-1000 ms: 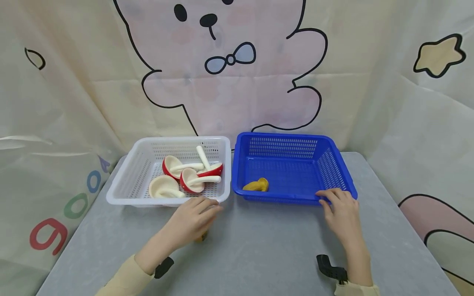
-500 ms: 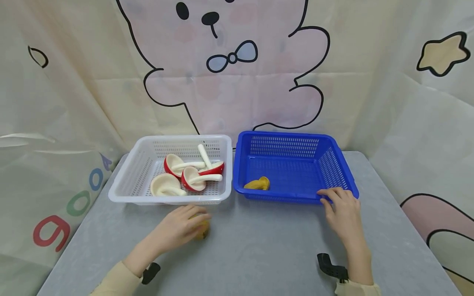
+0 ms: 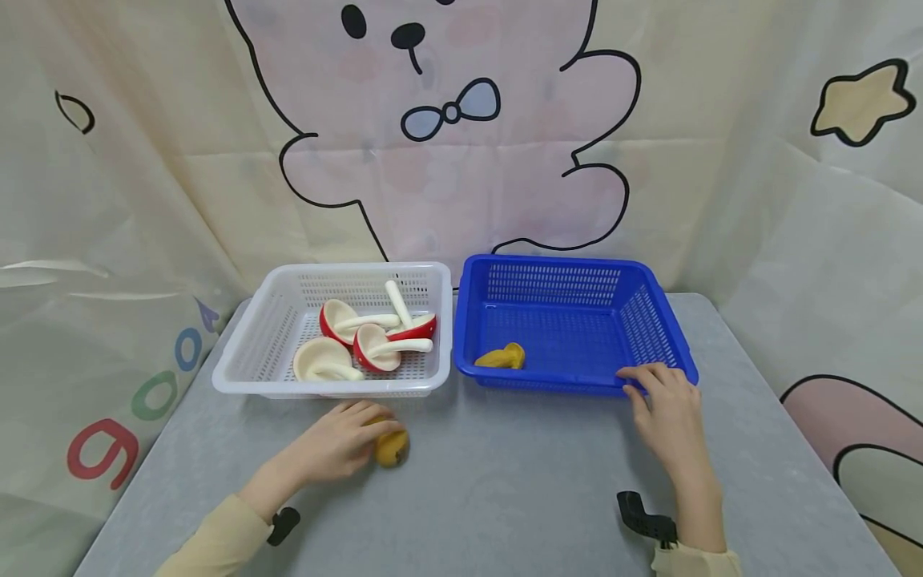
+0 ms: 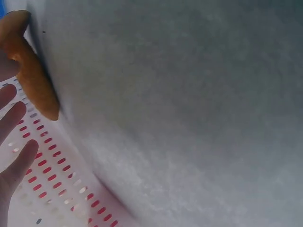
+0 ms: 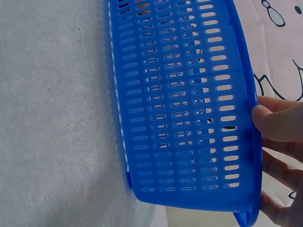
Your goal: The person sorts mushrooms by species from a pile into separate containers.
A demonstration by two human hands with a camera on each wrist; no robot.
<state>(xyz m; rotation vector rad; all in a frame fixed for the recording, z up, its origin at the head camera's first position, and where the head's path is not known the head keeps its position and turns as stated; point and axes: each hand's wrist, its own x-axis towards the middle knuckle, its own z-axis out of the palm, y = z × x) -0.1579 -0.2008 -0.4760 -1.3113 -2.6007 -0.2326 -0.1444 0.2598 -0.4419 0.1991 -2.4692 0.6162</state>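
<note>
My left hand (image 3: 344,442) is low over the grey table in front of the white basket, at a yellow-brown toy mushroom (image 3: 392,449). In the left wrist view its fingers are spread and fairly straight, one overlapping the mushroom (image 4: 37,82), whose cap points to the top left. My right hand (image 3: 665,413) holds the front right rim of the blue basket (image 3: 562,385); the right wrist view has the thumb outside the rim and the fingers over it. Inside that basket, near its front left corner, lies another yellow-brown toy mushroom (image 3: 501,357).
Several toy mushrooms with red caps and white stems (image 3: 377,349) lie in the white basket (image 3: 238,353), left of the blue one. The grey table (image 3: 505,497) stretches out in front of both baskets. Behind hangs a curtain (image 3: 671,208) with a cartoon bear.
My left hand has moved left and nearer to me from just in front of the white basket, so more of the table mushroom shows. The right hand stays at the blue rim.
</note>
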